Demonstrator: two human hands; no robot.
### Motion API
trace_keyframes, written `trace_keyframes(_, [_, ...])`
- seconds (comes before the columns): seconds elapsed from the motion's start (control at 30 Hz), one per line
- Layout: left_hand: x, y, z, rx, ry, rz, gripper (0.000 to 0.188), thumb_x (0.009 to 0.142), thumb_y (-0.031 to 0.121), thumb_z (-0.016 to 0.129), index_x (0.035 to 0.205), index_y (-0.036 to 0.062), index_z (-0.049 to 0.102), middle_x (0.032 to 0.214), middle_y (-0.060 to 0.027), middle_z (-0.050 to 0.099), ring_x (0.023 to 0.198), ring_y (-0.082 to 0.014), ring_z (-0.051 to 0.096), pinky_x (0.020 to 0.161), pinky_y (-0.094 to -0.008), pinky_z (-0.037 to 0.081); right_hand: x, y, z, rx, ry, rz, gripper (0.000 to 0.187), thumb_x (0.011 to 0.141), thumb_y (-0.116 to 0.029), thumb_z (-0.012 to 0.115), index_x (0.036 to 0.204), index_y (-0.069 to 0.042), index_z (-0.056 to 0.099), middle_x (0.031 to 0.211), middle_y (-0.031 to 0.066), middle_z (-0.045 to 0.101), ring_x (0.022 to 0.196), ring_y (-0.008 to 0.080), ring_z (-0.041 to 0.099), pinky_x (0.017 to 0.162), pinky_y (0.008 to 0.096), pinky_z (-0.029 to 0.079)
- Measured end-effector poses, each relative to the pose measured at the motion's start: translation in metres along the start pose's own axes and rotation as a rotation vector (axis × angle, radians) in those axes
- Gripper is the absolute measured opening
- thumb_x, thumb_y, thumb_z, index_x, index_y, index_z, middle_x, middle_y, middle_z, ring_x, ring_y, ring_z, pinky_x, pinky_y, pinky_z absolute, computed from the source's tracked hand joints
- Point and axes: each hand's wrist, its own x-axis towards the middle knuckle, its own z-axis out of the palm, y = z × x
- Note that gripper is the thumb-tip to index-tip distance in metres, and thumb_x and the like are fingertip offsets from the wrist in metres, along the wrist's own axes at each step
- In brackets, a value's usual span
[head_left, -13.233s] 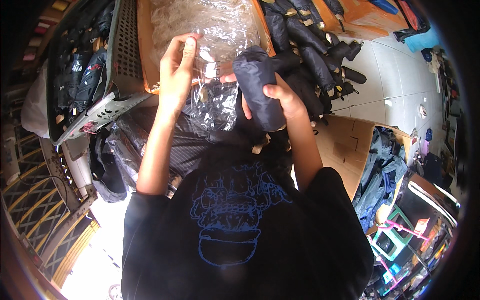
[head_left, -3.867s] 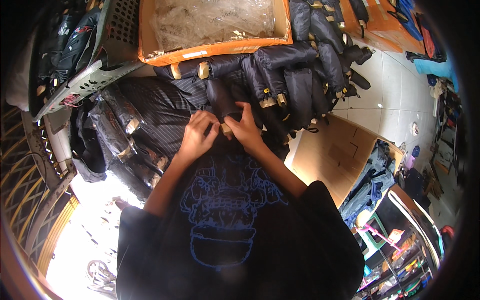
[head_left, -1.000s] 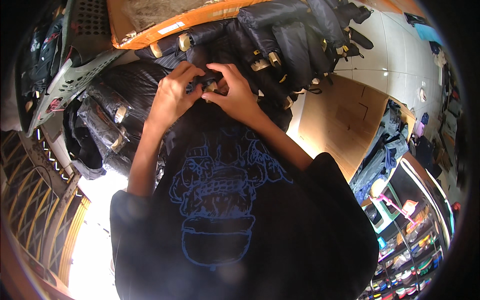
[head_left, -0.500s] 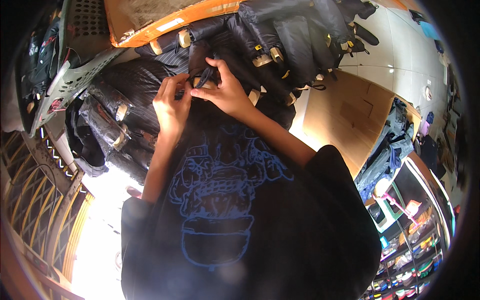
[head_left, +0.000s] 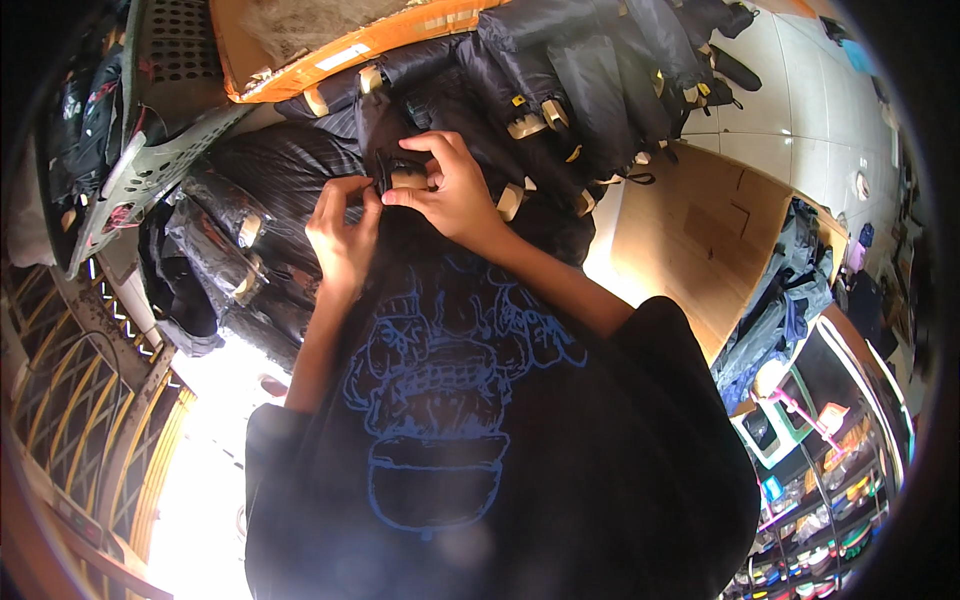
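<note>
A black folded umbrella (head_left: 408,176) with a beige handle end is between my two hands, at the near edge of a pile of similar umbrellas. My right hand (head_left: 455,195) curls round that beige end, thumb below and forefinger arched above. Close on its left, my left hand (head_left: 343,225) is closed in a pinch, thumb and forefinger on a thin dark strip beside the handle. The strip's exact form is too small to make out. Loose dark striped fabric (head_left: 285,160) lies to the left of my hands.
More black umbrellas (head_left: 600,80) with beige ends stretch away to the far right. Plastic-wrapped ones (head_left: 215,245) lie at left, below a grey perforated crate (head_left: 150,180). An orange-edged carton (head_left: 350,62) stands behind. At right is a cardboard box (head_left: 690,230) holding dark bluish fabric.
My right hand's forefinger has shifted back and up, uncovering more of the beige end. The dark strap seen across the handle now lies to its left. My left hand has lowered slightly.
</note>
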Motion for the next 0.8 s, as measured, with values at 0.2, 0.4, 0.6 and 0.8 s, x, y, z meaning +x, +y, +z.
trace_keyframes(0.2, [-0.030,-0.015,0.014,-0.366,0.092,-0.379,0.008,0.088,0.002,0.065,0.093,-0.0012,0.060,0.084,-0.0066,0.065,0.078,-0.0148,0.063,0.070,-0.0287,0.052,0.004,-0.005,0.000,0.002,-0.037,-0.129,0.047,0.072,-0.015,0.086,0.111,-0.003,0.061,0.110,0.0087,0.053,0.075,0.0110,0.055,0.062,0.0242,0.049])
trace_keyframes(0.4, [-0.039,-0.014,0.019,-0.838,0.251,-0.709,0.009,0.095,0.007,0.058,0.098,-0.0016,0.057,0.092,-0.0057,0.061,0.086,-0.0119,0.059,0.082,-0.0305,0.054,0.018,-0.007,-0.019,0.125,-0.194,-0.073,0.022,0.084,-0.010,0.073,0.101,0.001,0.063,0.093,0.0139,0.061,0.069,0.0210,0.069,0.059,0.0303,0.053])
trace_keyframes(0.6, [-0.042,-0.018,0.016,-0.653,0.145,-0.650,0.008,0.095,0.008,0.058,0.097,-0.0002,0.058,0.090,-0.0046,0.061,0.084,-0.0104,0.058,0.078,-0.0261,0.052,0.034,-0.020,-0.029,-0.148,-0.383,-0.208,0.013,0.082,-0.004,0.070,0.089,0.003,0.062,0.086,0.0156,0.064,0.073,0.0301,0.067,0.064,0.0357,0.053])
trace_keyframes(0.8, [-0.041,-0.013,0.017,-0.561,0.109,-0.592,0.008,0.093,0.005,0.060,0.097,-0.0020,0.059,0.086,-0.0022,0.061,0.079,-0.0064,0.055,0.071,-0.0215,0.046,0.044,-0.016,-0.033,-0.418,-0.515,-0.401,0.010,0.082,-0.006,0.063,0.082,0.000,0.055,0.084,0.0134,0.060,0.075,0.0353,0.063,0.066,0.0435,0.052])
